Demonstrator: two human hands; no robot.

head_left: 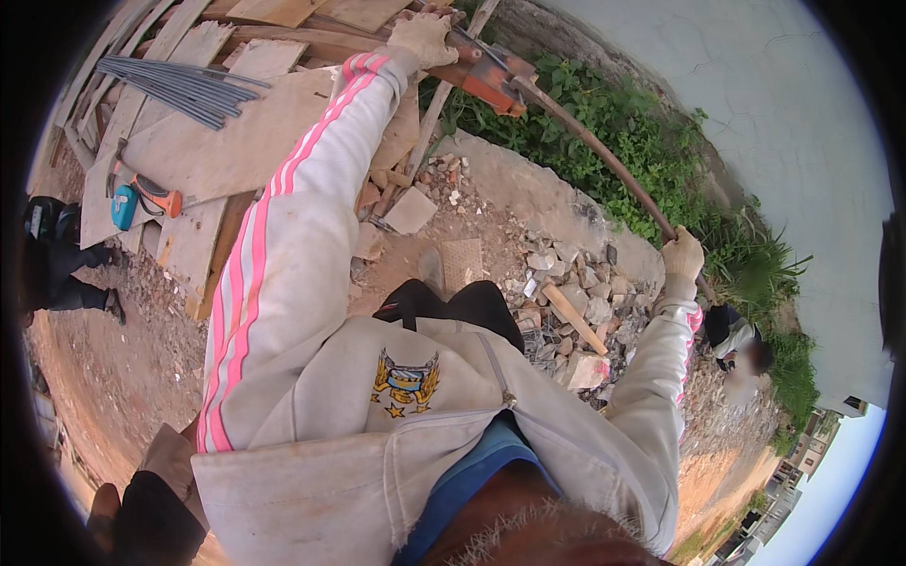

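Note:
My right hand [681, 255], in a pale work glove, is closed around the lower end of a long rusty metal bar [604, 151]. The bar slants up and left to an orange-red block [489, 87] lying at the edge of the boards. Beside that block my left hand [425, 40], gloved as well, has its fingers curled over a thin grey steel rod; they partly hide it. Both arms reach far apart, the left one forward, the right one out to the side.
On plywood sheets [226, 141] at the left lie a bundle of grey steel rods [179, 87], a hammer [156, 195] and a blue tape measure [124, 207]. Rubble [585, 292] lies right of my legs, beside weeds and a wall [755, 85]. Other people are at far left, lower left and right.

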